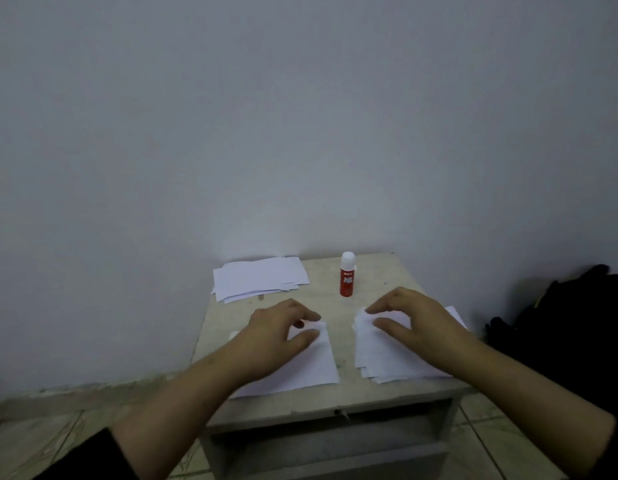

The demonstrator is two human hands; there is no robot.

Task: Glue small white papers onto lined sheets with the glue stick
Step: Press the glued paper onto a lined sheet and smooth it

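Left hand (283, 327) rests on the near-left sheet (311, 365), fingers bent, fingertips touching it; right hand (411, 320) likewise, fingers curled on the near-right pile (380, 355); one glue stick (347, 274) stands upright, capped, beyond and between both hands on the worktop (380, 271); a third pile (259, 277) lies far left.

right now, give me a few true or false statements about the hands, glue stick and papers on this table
1. The red glue stick with a white cap stands upright on the pale wooden table. True.
2. The left hand holds the glue stick. False: it rests on the white sheet; nothing touches the glue stick.
3. The right hand rests on the stack of white papers. True.
4. The loose pile of white papers at the table's far left corner is under a hand. False: no hand touches it.
5. The glue stick's cap is off. False: it is on.
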